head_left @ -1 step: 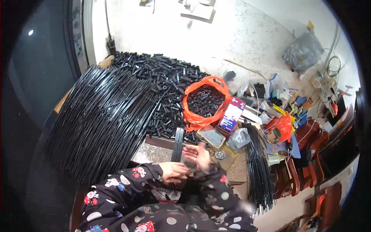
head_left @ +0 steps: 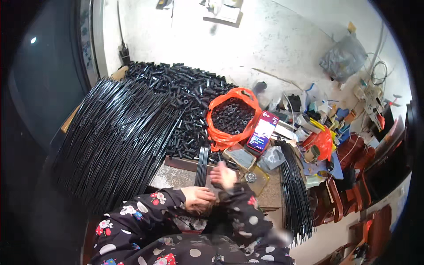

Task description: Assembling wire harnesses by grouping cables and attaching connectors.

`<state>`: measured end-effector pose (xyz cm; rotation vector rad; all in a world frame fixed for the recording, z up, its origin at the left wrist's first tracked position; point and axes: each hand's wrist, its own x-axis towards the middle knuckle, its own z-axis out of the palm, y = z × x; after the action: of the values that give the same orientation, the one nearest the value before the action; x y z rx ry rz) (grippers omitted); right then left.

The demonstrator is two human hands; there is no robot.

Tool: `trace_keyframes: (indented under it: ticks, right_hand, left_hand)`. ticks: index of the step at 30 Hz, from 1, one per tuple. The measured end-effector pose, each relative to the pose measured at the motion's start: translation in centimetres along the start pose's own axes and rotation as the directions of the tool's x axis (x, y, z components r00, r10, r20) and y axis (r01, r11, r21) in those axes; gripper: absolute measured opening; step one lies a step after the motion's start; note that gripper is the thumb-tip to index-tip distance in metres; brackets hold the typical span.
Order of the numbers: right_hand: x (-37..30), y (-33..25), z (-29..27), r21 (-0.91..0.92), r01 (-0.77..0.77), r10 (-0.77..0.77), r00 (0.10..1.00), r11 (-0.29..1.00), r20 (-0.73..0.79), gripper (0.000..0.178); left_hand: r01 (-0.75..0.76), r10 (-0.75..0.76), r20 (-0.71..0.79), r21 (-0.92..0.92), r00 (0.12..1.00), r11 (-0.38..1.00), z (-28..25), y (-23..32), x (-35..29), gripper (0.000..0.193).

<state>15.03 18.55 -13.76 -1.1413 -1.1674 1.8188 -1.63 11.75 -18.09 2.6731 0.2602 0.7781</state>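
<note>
A small bundle of thin black rods (head_left: 201, 170) lies side by side, pointing away from me. By its near end is my left hand (head_left: 198, 198), fingers curled and bent inward; what they hold, if anything, is hidden. My right hand (head_left: 225, 176) is just right of the rods, somewhat blurred, with its thumb up and fingers stretched toward the bundle. Nothing shows in it. Past the rods spreads a heap of short black tubes (head_left: 176, 84). An orange plastic bag (head_left: 213, 132) stands open beside it, with small black ring-like pieces (head_left: 232, 115) inside.
A large pile of long black rods (head_left: 119, 141) fills the left side. Right of my hands are a lit phone (head_left: 263, 131), a clear rectangular box (head_left: 240, 156), a small silvery cluster (head_left: 250, 176) and another rod bundle (head_left: 298, 194). Mixed clutter and a red bag (head_left: 324, 143) lie farther right.
My right hand has shifted slightly left and its fingers look closer together. My left hand stays by the near end of the rods, fingers a little more bent. The whole view has moved slightly.
</note>
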Motion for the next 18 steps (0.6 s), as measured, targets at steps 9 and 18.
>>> trace_keyframes:
  ticks: [9,18]
  right_hand:
    - [6.1,5.8,0.5,-0.348,0.412,-0.480,0.867,0.842,-0.136,0.033]
    - [-8.5,-5.4,3.7,-0.253,0.562,-0.200,0.621,0.788,0.758,0.029]
  left_hand:
    - [0.012,-0.020,0.053,0.149,0.998,0.989,0.1,0.2,0.2,0.054]
    - [0.149,-0.177,-0.119,-0.210,0.977,0.966,-2.2,0.9,-0.5,0.048]
